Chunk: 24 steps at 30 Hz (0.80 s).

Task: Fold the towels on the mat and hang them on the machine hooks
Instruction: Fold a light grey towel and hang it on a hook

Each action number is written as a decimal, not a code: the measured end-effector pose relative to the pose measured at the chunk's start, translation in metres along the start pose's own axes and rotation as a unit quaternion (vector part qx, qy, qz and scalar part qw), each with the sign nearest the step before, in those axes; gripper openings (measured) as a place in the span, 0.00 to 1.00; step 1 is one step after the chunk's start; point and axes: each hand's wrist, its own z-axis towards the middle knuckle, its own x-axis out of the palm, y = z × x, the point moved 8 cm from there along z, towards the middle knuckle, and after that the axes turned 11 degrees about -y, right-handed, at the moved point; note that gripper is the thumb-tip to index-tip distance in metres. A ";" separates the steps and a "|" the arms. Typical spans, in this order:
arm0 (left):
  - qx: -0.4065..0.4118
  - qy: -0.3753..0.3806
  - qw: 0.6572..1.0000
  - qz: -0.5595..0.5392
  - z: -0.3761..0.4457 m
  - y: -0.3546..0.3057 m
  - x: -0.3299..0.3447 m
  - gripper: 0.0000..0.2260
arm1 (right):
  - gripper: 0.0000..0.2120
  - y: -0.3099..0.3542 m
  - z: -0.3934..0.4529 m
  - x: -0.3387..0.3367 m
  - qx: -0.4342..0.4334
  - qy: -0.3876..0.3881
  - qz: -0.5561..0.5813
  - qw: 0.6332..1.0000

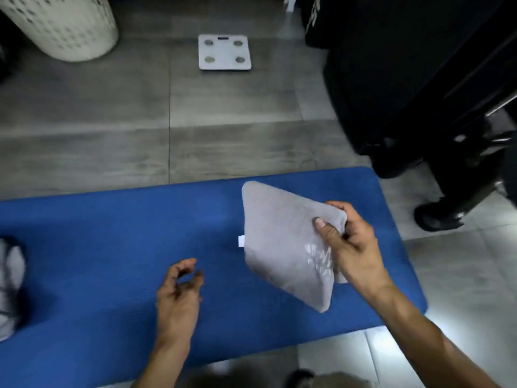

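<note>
A grey folded towel [282, 242] hangs lifted over the right part of the blue mat [112, 247]. My right hand [349, 245] grips it at its right corner, thumb on top. A small white tag sticks out from the towel's left edge. My left hand [179, 298] hovers over the mat's middle with fingers loosely curled, holding nothing. Another grey towel [9, 287] lies crumpled at the mat's far left edge. The dark exercise machine [419, 93] stands at the right; its hooks are not visible.
A white perforated laundry basket [61, 23] stands at the back left. A white bathroom scale [224, 52] lies on the grey tiled floor beyond the mat. The machine's black foot [436, 214] sits beside the mat's right end.
</note>
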 end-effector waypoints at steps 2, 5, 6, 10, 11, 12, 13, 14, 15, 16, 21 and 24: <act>0.021 0.029 0.999 0.007 -0.024 -0.072 -0.020 0.14 | 0.07 0.079 -0.005 -0.011 0.010 0.009 0.010 1.000; 0.050 0.087 0.994 0.033 -0.065 -0.184 -0.047 0.16 | 0.09 0.197 -0.018 -0.021 0.004 0.041 -0.007 0.999; 0.057 0.104 0.992 0.043 -0.082 -0.223 -0.059 0.16 | 0.10 0.242 -0.024 -0.027 0.004 0.049 -0.011 0.999; 0.070 0.143 0.987 0.027 -0.139 -0.367 -0.105 0.16 | 0.09 0.403 -0.046 -0.042 -0.011 0.062 -0.001 0.998; 0.072 0.150 0.986 0.018 -0.151 -0.404 -0.119 0.15 | 0.08 0.442 -0.051 -0.049 -0.016 0.051 0.000 0.999; 0.078 0.161 0.984 0.011 -0.164 -0.437 -0.131 0.15 | 0.09 0.478 -0.055 -0.054 -0.024 0.042 -0.001 0.999; 0.087 0.173 0.981 0.005 -0.174 -0.462 -0.140 0.14 | 0.10 0.507 -0.058 -0.058 -0.034 0.040 -0.001 0.999; 0.099 0.182 0.978 0.002 -0.184 -0.492 -0.152 0.14 | 0.10 0.542 -0.062 -0.061 -0.044 0.036 -0.001 0.998; 0.116 0.187 0.975 0.000 -0.193 -0.518 -0.163 0.14 | 0.09 0.573 -0.065 -0.064 -0.054 0.033 0.002 0.998; 0.137 0.198 0.971 0.002 -0.202 -0.545 -0.172 0.15 | 0.08 0.605 -0.069 -0.069 -0.063 0.024 0.012 0.998; 0.230 0.247 0.941 0.005 -0.242 -0.661 -0.204 0.17 | 0.05 0.712 -0.086 -0.086 -0.093 -0.014 0.048 0.994; 0.267 0.263 0.927 0.000 -0.256 -0.709 -0.209 0.16 | 0.05 0.754 -0.089 -0.097 -0.156 -0.056 0.011 0.986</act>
